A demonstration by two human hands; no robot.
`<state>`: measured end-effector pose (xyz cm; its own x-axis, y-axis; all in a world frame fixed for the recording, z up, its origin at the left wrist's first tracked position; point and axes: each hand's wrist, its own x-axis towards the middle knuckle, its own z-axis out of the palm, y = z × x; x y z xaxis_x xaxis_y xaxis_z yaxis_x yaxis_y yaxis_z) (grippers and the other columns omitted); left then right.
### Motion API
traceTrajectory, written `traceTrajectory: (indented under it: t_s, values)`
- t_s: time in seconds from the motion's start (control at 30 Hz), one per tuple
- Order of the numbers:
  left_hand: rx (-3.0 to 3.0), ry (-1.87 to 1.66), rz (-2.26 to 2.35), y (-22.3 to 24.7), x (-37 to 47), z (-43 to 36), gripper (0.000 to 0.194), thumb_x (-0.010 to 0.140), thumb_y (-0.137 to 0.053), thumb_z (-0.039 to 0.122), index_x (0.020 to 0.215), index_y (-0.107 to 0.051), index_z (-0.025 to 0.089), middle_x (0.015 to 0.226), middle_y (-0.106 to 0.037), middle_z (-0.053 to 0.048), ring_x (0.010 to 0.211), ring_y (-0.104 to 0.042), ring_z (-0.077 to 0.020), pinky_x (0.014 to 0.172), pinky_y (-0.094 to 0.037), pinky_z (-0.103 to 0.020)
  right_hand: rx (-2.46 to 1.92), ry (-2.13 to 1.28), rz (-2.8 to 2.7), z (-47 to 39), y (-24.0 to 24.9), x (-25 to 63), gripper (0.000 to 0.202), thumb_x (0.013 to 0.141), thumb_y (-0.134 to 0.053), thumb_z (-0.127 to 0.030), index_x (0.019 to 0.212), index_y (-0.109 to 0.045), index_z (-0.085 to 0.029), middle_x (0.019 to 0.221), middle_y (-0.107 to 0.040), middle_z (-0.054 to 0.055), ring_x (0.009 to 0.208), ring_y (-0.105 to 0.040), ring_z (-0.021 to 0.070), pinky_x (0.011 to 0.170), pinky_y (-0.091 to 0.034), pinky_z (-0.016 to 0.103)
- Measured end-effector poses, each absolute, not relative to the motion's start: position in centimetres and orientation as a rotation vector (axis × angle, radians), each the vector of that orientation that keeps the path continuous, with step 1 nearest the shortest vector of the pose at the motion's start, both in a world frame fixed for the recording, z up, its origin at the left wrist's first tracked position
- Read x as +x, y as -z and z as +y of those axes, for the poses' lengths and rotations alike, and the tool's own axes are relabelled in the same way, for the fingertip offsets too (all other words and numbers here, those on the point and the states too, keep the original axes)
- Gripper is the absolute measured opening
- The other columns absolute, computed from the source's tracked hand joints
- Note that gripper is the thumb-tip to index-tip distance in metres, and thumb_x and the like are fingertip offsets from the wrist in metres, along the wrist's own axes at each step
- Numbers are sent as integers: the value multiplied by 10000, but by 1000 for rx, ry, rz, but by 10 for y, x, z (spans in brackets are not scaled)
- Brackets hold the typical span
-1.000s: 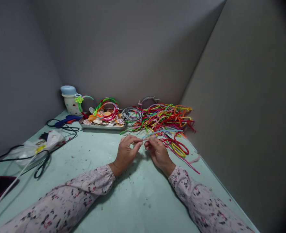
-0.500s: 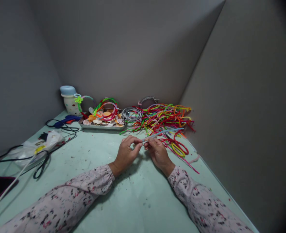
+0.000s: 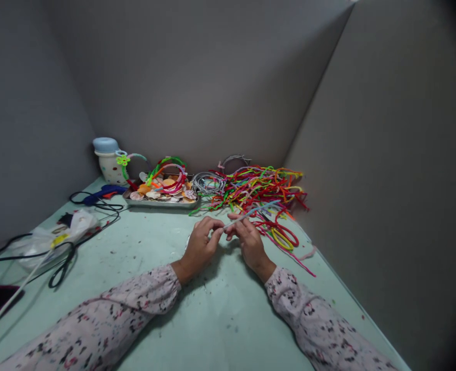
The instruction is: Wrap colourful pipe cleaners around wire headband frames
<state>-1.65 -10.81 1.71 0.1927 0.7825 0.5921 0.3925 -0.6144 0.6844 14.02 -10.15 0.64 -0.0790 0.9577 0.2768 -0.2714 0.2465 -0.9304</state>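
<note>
Thumb and index finger of my left hand (image 3: 201,245) pinch the near end of a light blue pipe cleaner (image 3: 259,207). My right hand (image 3: 252,244) is just beside it, fingers bent around the same strip, which runs across them and slants up to the right. The grip of the right hand looks looser, with its fingers slightly apart. Past the right hand, the strip's free end reaches over a tangled heap of colourful pipe cleaners (image 3: 264,185). Red and yellow looped strips (image 3: 284,238) rest close to the right hand.
A metal tray (image 3: 160,204) of shells and wrapped rings stands at the back, beside a coil of grey wire (image 3: 208,183). To its left are a blue-lidded jar (image 3: 110,162), a blue tool (image 3: 106,192), black cables (image 3: 71,265) and a plastic bag (image 3: 79,224). Walls enclose the table.
My right hand's fingers have loosened and spread a little around the light blue pipe cleaner. Its far end has shifted slightly left and up. The left hand keeps its pinch.
</note>
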Motion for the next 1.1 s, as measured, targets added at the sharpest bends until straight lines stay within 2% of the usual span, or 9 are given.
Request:
traceTrajectory:
  t_s: [0.13, 0.27, 0.43, 0.53, 0.77, 0.93, 1.1]
  values:
    - [2034, -1432, 1085, -18, -17, -107, 126, 914, -485, 239, 896, -599, 188, 883, -598, -40, 883, -553, -185, 823, -417, -328, -823, -1141, -1186, -98, -8, 142, 351, 880, -539, -499, 1083, -602, -221, 731, -644, -14, 613, -576, 132, 674, -477, 278]
    - [1976, -1464, 1081, -18, -17, -107, 115, 906, -495, 238, 897, -598, 187, 877, -588, -35, 867, -552, -180, 817, -419, -319, -891, -1025, -1161, -95, -9, 144, 304, 874, -559, -472, 1064, -579, -236, 739, -636, -20, 598, -572, 130, 633, -463, 268]
    - [1862, -1502, 1094, -17, -17, -105, 117, 900, -495, 249, 902, -592, 184, 889, -589, -35, 871, -560, -177, 804, -436, -301, -946, -911, -1163, -98, -11, 141, 225, 833, -624, -437, 878, -582, -221, 789, -647, -13, 601, -584, 121, 648, -459, 271]
    - [1819, -1497, 1096, -16, -18, -103, 125, 901, -496, 262, 905, -589, 179, 902, -594, -40, 880, -562, -176, 808, -437, -297, -979, -946, -1138, -96, -8, 139, 250, 812, -643, -449, 811, -565, -212, 763, -635, -20, 580, -578, 112, 611, -448, 259]
    - [1792, -1475, 1072, -13, -17, -103, 138, 897, -503, 281, 920, -595, 181, 904, -606, -44, 887, -571, -182, 803, -447, -299, -903, -1145, -934, -85, 0, 146, 277, 760, -691, -439, 878, -607, -203, 705, -631, -27, 542, -559, 102, 537, -447, 235]
    - [1720, -1473, 1081, -13, -17, -101, 151, 889, -513, 299, 920, -598, 178, 897, -613, -43, 874, -575, -178, 783, -453, -291, -823, -1201, -841, -84, 1, 145, 206, 715, -719, -360, 720, -587, -202, 637, -613, -28, 507, -540, 111, 504, -446, 247]
    - [1617, -1460, 1053, -15, -17, -100, 154, 870, -530, 317, 889, -593, 178, 833, -605, -25, 780, -564, -156, 723, -456, -270, -768, -1246, -975, -88, 1, 144, 186, 733, -715, -315, 860, -617, -220, 709, -628, -34, 550, -552, 100, 551, -457, 235]
